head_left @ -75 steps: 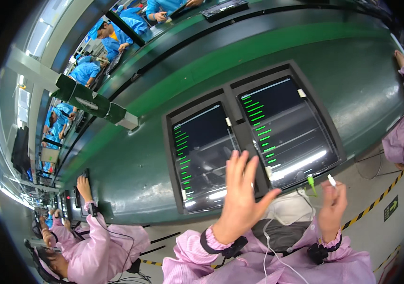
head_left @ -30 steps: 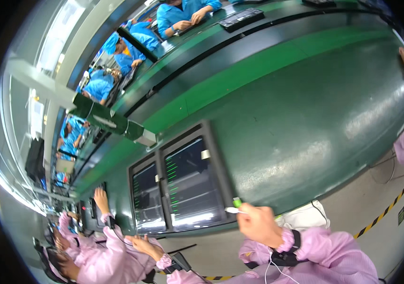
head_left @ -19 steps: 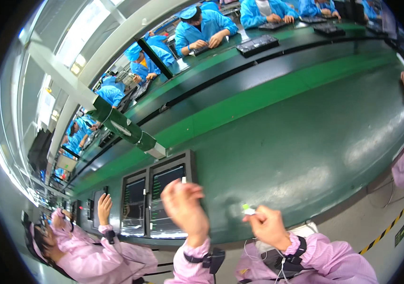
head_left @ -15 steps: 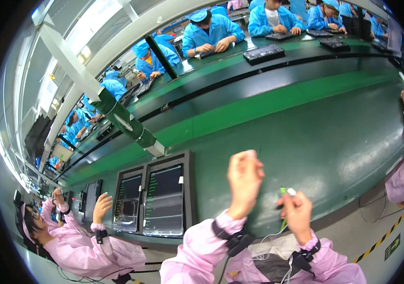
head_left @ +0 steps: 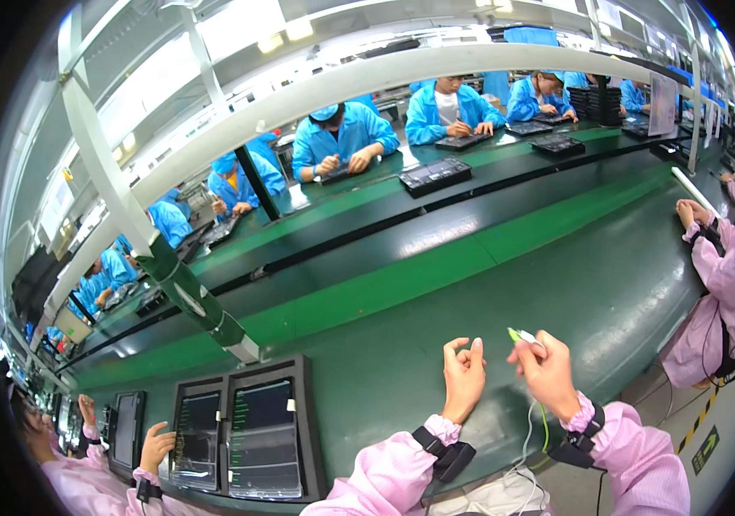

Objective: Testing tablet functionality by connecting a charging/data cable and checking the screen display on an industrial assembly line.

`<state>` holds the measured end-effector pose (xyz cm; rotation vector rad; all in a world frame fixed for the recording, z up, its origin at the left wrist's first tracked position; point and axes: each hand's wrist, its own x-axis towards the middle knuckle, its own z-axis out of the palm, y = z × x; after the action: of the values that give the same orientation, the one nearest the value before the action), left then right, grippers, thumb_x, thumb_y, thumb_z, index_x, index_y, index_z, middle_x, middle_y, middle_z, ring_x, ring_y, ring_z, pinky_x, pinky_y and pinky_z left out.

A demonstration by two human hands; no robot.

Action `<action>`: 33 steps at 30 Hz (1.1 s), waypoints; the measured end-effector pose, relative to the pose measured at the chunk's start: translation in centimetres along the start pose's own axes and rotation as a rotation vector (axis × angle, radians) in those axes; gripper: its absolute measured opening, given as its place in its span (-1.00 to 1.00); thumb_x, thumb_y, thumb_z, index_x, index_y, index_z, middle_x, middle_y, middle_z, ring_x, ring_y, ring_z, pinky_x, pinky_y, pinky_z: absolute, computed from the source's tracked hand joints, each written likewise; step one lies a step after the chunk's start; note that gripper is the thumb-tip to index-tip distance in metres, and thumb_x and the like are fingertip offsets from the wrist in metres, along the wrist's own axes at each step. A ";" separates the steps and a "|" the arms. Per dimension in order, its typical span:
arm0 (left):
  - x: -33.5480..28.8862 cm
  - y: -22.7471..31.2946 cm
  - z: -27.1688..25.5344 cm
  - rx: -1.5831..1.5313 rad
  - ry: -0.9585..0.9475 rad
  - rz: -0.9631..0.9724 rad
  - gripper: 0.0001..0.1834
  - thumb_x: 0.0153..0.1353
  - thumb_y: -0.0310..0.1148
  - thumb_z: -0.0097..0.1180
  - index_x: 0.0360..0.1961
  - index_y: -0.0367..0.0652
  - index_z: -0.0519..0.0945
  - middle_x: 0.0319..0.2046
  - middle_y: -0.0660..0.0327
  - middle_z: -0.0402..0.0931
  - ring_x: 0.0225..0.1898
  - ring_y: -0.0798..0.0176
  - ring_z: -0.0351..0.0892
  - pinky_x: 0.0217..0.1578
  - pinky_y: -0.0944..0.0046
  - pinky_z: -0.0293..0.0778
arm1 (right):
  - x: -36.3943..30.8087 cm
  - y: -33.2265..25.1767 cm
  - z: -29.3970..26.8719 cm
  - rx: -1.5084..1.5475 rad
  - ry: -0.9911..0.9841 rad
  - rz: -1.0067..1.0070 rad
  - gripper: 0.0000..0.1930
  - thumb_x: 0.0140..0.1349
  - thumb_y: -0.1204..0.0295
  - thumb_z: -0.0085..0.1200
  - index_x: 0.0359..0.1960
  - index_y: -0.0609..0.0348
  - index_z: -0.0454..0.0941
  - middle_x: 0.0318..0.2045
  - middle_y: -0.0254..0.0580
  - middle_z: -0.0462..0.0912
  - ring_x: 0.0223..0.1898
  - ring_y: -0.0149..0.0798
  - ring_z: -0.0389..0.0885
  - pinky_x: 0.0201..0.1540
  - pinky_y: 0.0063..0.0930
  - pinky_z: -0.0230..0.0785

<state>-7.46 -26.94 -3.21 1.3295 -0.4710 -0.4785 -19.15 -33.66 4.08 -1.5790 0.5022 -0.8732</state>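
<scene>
My right hand (head_left: pixel 550 375) is closed in a pinch on a cable plug (head_left: pixel 524 337), a small white and green piece whose tip sticks out past the fingers. A thin green cable (head_left: pixel 544 427) and a white cable (head_left: pixel 529 426) hang below that hand toward my lap. To its left, a small gap apart, my left hand (head_left: pixel 464 378) is raised over the bench with loosely curled fingers. Its thumb stands off the index finger, and nothing shows between them. Both wrists wear black straps over pink sleeves.
Left of my hands, a dark foam tray (head_left: pixel 309 430) holds two flat dark panels (head_left: pixel 262 439) with green marks. A co-worker's hand (head_left: pixel 157 445) is beside it. A green-wrapped post (head_left: pixel 199 305) rises from the green bench (head_left: pixel 384 344). Another pink-sleeved person (head_left: pixel 720 258) is at the right.
The view has turned, so the bench and tray sit further left and lower. My left hand has come lower and closer to my right hand, which keeps the cable plug.
</scene>
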 end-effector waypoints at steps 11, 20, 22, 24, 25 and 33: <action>3.4 2.5 -8.3 -0.112 0.305 0.036 -0.68 0.29 -0.15 -0.07 -0.20 -0.19 0.25 -0.65 0.28 0.34 -0.73 0.48 0.29 -0.79 0.47 0.22 | 8.7 6.0 12.9 0.121 -0.394 0.261 -0.77 0.18 0.48 0.00 -0.61 0.20 0.30 -0.58 -0.18 0.57 -0.62 -0.46 0.49 -0.56 -0.56 0.35; 4.8 0.5 -8.9 -0.153 0.357 0.090 -0.79 0.28 -0.27 -0.01 -0.34 -0.19 0.34 -0.70 0.33 0.38 -0.75 0.54 0.26 -0.80 0.50 0.16 | 5.9 7.7 13.8 -0.211 -0.336 -0.004 -0.73 0.08 0.44 0.08 -0.66 0.28 0.31 -0.78 -0.19 0.39 -0.69 -0.53 0.29 -0.66 -0.46 0.20; 4.9 0.4 -8.9 -0.105 0.362 0.128 -0.80 0.28 -0.29 -0.01 -0.36 -0.19 0.36 -0.70 0.34 0.38 -0.73 0.56 0.27 -0.77 0.51 0.17 | 6.0 7.2 13.5 -0.219 -0.397 0.003 -0.78 0.09 0.42 0.07 -0.58 0.30 0.36 -0.77 -0.14 0.38 -0.70 -0.51 0.25 -0.67 -0.44 0.17; 4.9 0.6 -8.8 -0.006 0.371 0.088 -0.80 0.27 -0.31 0.00 -0.37 -0.23 0.37 -0.68 0.33 0.42 -0.69 0.57 0.29 -0.72 0.52 0.20 | 6.1 6.7 13.4 -0.259 -0.404 0.030 -0.78 0.09 0.41 0.07 -0.55 0.31 0.38 -0.76 -0.13 0.39 -0.72 -0.46 0.24 -0.67 -0.43 0.15; 4.8 0.8 -8.7 -0.007 0.372 0.137 -0.80 0.27 -0.31 0.00 -0.37 -0.23 0.37 -0.68 0.33 0.42 -0.69 0.57 0.29 -0.72 0.52 0.20 | 6.1 6.6 13.3 -0.257 -0.401 0.051 -0.76 0.10 0.39 0.07 -0.58 0.30 0.34 -0.76 -0.09 0.37 -0.74 -0.40 0.23 -0.67 -0.40 0.15; 4.3 1.1 -8.7 0.063 0.367 0.034 -0.79 0.24 -0.34 0.04 -0.40 -0.30 0.42 -0.61 0.25 0.52 -0.59 0.54 0.42 -0.57 0.52 0.32 | 5.9 7.5 13.5 -0.193 -0.381 -0.053 -0.77 0.14 0.39 0.00 -0.53 0.25 0.26 -0.74 0.01 0.39 -0.72 -0.05 0.41 -0.63 -0.26 0.20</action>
<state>1.13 -22.29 -3.47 1.4301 -0.2042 -0.1845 -4.02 -30.84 -1.86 -1.8904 0.2779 -0.5533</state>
